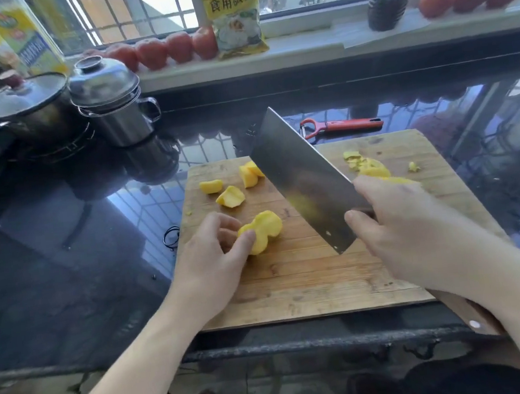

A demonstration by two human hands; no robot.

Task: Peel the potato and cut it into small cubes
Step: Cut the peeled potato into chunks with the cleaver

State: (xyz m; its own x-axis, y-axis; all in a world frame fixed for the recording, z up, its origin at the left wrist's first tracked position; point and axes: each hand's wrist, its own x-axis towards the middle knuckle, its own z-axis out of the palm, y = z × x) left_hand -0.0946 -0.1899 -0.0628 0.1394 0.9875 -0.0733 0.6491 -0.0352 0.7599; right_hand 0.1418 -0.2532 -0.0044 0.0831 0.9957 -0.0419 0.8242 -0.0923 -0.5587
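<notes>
A wooden cutting board (pixel 310 281) lies on the dark counter. My left hand (pixel 214 260) holds a peeled yellow potato piece (pixel 264 230) on the board with thumb and fingers curled round it. My right hand (pixel 398 229) grips a cleaver (pixel 301 176), its blade raised and tilted just right of that piece. Three smaller potato chunks (pixel 230 197) lie at the board's far left. More potato (pixel 374 171) and peel scraps (pixel 353 157) sit at the far right, partly hidden by my right hand.
A red peeler (pixel 341 125) lies on the counter behind the board. Two lidded steel pots (pixel 111 100) stand at the far left. Tomatoes (pixel 167 50), a yellow packet (pixel 236 15) and a dark bottle (pixel 387 4) line the windowsill. A black hair tie (pixel 171 237) lies left of the board.
</notes>
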